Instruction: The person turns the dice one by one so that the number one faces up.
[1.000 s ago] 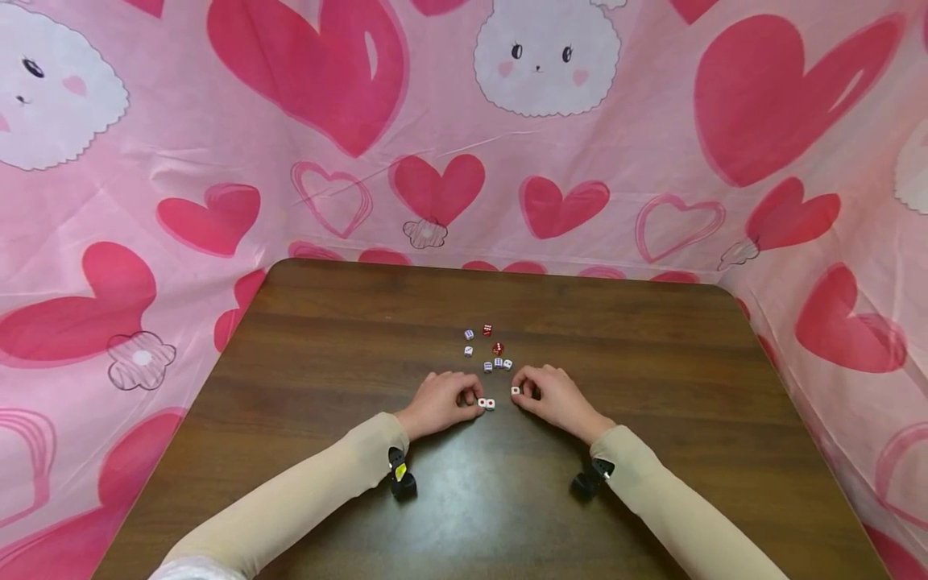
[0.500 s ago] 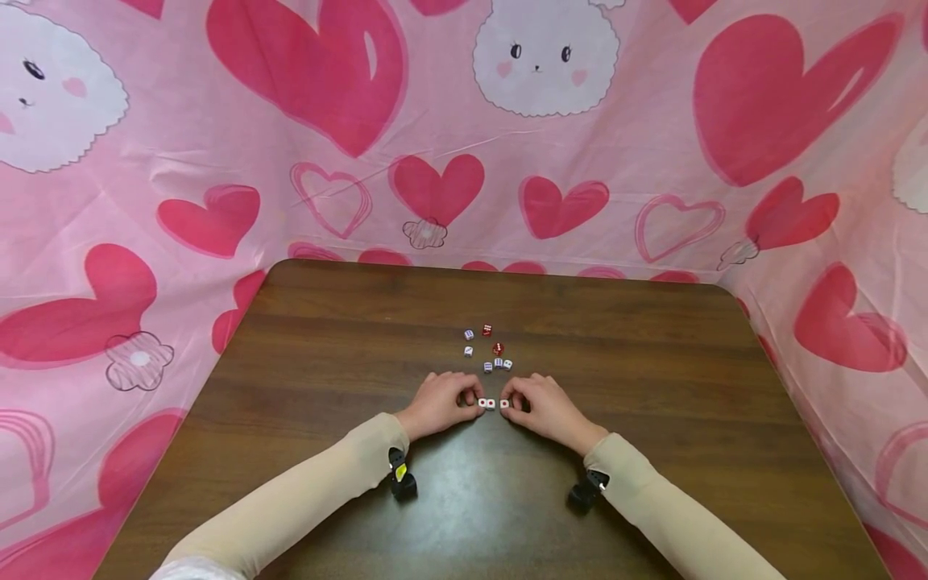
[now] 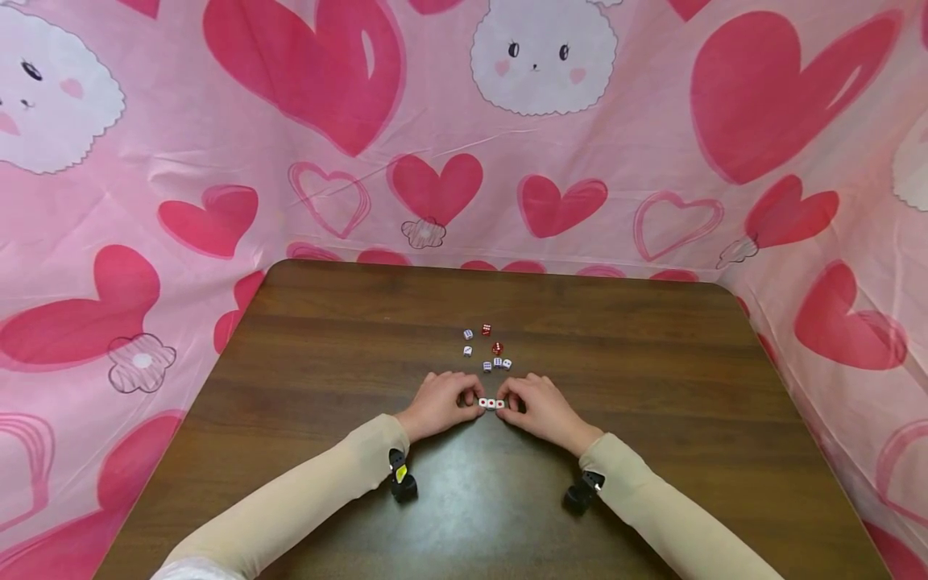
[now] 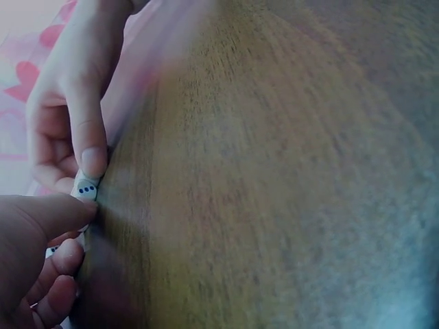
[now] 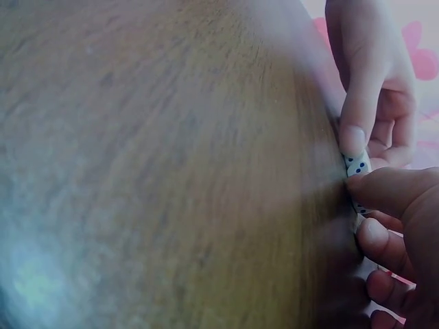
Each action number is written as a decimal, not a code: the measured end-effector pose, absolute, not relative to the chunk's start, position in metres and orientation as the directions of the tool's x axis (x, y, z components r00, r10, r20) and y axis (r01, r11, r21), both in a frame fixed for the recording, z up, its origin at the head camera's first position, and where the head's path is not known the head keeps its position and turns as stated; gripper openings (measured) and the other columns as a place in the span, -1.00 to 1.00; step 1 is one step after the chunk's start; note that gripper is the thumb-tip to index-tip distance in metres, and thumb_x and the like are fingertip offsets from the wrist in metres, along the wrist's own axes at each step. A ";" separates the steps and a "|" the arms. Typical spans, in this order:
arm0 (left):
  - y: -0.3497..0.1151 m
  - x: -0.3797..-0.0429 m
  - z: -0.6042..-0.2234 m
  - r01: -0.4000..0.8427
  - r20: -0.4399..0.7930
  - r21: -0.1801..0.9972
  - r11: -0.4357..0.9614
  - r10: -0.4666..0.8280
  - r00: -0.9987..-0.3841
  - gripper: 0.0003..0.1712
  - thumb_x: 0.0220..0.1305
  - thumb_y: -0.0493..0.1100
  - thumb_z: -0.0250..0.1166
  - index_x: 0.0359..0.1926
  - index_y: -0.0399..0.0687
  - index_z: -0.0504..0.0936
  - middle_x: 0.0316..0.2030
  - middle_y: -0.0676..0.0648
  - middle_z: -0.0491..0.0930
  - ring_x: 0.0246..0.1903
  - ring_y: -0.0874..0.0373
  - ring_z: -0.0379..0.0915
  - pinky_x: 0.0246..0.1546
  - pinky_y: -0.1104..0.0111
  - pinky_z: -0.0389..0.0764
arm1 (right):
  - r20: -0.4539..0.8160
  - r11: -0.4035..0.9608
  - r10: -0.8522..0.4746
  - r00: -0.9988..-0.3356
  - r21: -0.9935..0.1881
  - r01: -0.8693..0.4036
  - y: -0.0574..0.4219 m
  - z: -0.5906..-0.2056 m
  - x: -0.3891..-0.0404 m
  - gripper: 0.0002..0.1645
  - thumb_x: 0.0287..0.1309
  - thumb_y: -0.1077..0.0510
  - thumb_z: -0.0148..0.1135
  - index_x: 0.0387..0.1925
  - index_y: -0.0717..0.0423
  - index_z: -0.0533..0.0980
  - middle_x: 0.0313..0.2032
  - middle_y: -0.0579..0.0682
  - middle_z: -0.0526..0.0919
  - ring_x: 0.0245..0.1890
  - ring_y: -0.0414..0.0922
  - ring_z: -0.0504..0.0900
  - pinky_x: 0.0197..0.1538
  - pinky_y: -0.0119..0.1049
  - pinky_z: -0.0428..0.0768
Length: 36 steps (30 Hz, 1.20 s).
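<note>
Three white dice, each with a red dot on top, form a tight row between the two hands in the head view. My left hand (image 3: 441, 400) pinches the row's left die (image 3: 482, 403) between thumb and finger. At the other end, my right hand (image 3: 542, 409) has thumb and finger around the right die (image 3: 500, 404). The middle die (image 3: 491, 404) sits between them. From the left wrist, a die (image 4: 87, 188) with dark pips shows between the fingertips of both hands. In the right wrist view, part of a white die (image 5: 358, 166) shows, the rest covered by fingers.
Just beyond the hands lie several loose dice: white ones such as this near die (image 3: 487, 366) and this farther die (image 3: 467, 333), plus a red die (image 3: 497, 348) and another red die (image 3: 486, 329). The brown wooden table (image 3: 616, 338) is backed by a pink heart-patterned cloth (image 3: 500, 145).
My right hand has moved left and nearer with its die, bringing it against the other two to close the row. The left hand has stayed in place.
</note>
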State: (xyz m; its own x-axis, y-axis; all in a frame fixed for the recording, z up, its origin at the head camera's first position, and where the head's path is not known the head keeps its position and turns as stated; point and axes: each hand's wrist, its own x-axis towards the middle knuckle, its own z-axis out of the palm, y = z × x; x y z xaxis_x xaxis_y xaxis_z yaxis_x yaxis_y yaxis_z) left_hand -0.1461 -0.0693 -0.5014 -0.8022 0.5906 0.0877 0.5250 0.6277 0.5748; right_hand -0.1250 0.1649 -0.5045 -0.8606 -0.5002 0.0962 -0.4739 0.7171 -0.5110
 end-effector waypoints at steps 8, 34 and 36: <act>-0.068 -0.146 -0.500 0.530 0.096 0.568 0.630 0.589 -0.802 -0.84 0.23 -0.06 0.52 -0.25 0.16 0.68 -0.44 0.19 0.53 -0.36 0.25 0.42 -0.22 0.24 0.25 | 0.131 0.707 -0.496 -0.858 -0.512 -0.487 0.166 -0.507 -0.126 -0.80 0.19 0.03 0.52 -0.24 -0.11 0.61 -0.55 -0.40 0.43 -0.43 -0.32 0.33 -0.15 -0.21 0.33; -0.085 -0.188 -0.491 0.353 0.053 0.715 0.603 0.457 -0.888 -0.93 0.33 -0.22 0.44 -0.19 -0.02 0.71 -0.36 0.07 0.60 -0.35 0.22 0.48 -0.21 0.29 0.54 | 0.094 0.720 -0.484 -0.870 -0.522 -0.457 0.165 -0.505 -0.125 -0.80 0.21 0.02 0.51 -0.21 -0.12 0.62 -0.54 -0.40 0.42 -0.42 -0.30 0.32 -0.16 -0.24 0.30; -0.085 -0.191 -0.493 0.328 0.056 0.720 0.612 0.419 -0.906 -0.93 0.34 -0.22 0.44 -0.19 -0.03 0.70 -0.35 0.05 0.61 -0.34 0.18 0.49 -0.20 0.27 0.55 | 0.095 0.718 -0.487 -0.868 -0.523 -0.460 0.165 -0.506 -0.124 -0.80 0.21 0.02 0.51 -0.20 -0.12 0.62 -0.55 -0.40 0.42 -0.43 -0.31 0.32 -0.17 -0.25 0.30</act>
